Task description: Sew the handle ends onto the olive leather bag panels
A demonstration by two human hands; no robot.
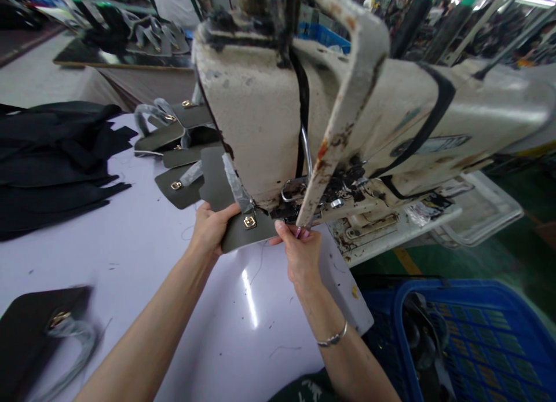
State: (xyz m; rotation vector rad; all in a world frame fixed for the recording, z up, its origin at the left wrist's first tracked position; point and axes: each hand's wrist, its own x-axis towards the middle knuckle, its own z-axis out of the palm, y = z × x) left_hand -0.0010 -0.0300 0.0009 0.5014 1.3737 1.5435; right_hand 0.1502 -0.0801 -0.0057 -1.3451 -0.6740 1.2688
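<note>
My left hand grips a grey-green leather flap with a gold metal clasp and a strip of clear plastic film on it. My right hand pinches the flap's right end, close under the cream industrial sewing machine. The flap's far end passes beneath the machine's chipped head, and the needle and presser foot are hidden. A rusty metal arm crosses in front of the machine, and its lower tip reaches just past my right fingers.
Several similar flaps with gold clasps lie on the white table, beside a pile of black material. A blurred dark panel lies at lower left. A blue crate stands at lower right, with a white tray behind it.
</note>
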